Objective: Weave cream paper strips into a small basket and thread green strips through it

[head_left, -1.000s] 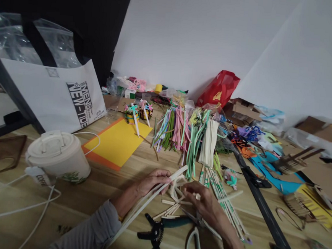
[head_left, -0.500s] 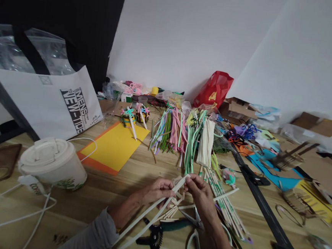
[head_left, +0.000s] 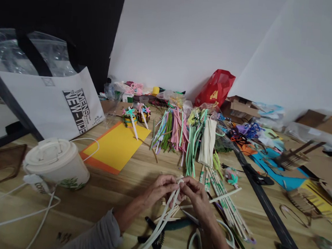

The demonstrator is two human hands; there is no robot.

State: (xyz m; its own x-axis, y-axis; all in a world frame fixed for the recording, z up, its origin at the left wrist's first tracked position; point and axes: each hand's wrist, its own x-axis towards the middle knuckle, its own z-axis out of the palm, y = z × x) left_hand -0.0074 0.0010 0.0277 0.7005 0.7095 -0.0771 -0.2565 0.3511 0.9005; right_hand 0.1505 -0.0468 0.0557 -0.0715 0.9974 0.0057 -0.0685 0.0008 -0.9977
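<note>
L hand (head_left: 161,188) & R hand (head_left: 198,199): both grips clamped on white strips (head_left: 162,220), above table (head_left: 106,189); pliers (head_left: 150,222) just below.

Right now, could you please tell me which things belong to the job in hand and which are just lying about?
In hand: left hand, right hand, white strips.
Lying about: pliers, scissors, lidded cup, yellow sheet, red bag.
</note>
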